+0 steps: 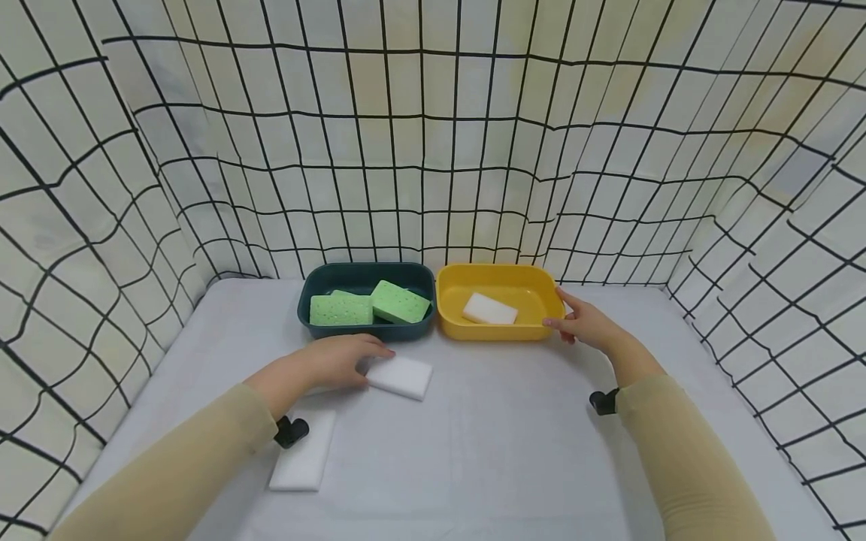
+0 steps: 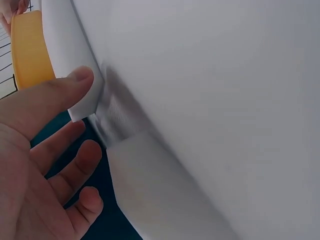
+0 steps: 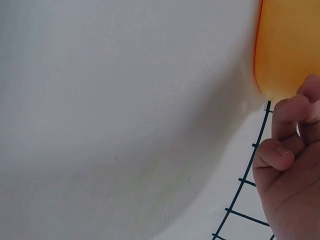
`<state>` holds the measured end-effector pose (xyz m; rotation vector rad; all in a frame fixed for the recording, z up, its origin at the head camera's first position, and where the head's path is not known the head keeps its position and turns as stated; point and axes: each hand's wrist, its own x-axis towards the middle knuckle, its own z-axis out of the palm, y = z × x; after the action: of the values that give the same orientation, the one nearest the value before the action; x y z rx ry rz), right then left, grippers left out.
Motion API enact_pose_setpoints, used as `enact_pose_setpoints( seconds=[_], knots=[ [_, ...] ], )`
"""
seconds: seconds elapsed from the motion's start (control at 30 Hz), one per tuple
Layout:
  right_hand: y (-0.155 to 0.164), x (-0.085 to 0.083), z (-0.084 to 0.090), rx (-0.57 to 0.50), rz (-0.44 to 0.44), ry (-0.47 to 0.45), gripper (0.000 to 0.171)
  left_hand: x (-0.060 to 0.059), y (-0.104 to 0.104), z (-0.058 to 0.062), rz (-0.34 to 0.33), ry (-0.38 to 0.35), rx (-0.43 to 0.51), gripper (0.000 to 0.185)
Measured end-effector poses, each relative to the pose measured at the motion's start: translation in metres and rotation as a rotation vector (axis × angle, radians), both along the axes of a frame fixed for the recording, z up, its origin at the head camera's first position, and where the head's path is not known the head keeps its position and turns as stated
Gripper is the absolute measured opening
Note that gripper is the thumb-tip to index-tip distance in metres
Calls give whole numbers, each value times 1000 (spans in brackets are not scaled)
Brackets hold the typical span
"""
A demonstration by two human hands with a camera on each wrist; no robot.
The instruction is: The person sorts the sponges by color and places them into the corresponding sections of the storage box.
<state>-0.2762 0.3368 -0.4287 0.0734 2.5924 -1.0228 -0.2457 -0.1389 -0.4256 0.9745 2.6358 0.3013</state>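
I've one white sponge (image 1: 490, 309) in the yellow tray (image 1: 499, 329) my right hand (image 1: 585, 323) grips, left hand (image 1: 338, 362) flat-fingered touching a second sponge (image 1: 400, 376), a third sponge (image 1: 304, 451) by that wrist.

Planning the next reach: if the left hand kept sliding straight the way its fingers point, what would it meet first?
The left hand already touches the white rectangular foam sponge at its fingertips; that comes first. Beyond it, the line seems to head toward the yellow plastic tub, though depth is unclear.

White sponge (image 1: 400, 376) flat on table, near green bin; yellow bin (image 1: 499, 330) upright.
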Motion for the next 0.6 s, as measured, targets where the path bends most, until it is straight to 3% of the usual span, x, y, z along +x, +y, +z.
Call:
enact_pose_setpoints(
  seconds=[0.3, 0.6],
  knots=[
    [0, 1, 0, -6, -8, 1, 99, 0, -1, 0, 19, -20, 7, 57],
    [0, 0, 0, -6, 3, 7, 97, 6, -3, 8, 23, -21, 68, 53]
  ],
)
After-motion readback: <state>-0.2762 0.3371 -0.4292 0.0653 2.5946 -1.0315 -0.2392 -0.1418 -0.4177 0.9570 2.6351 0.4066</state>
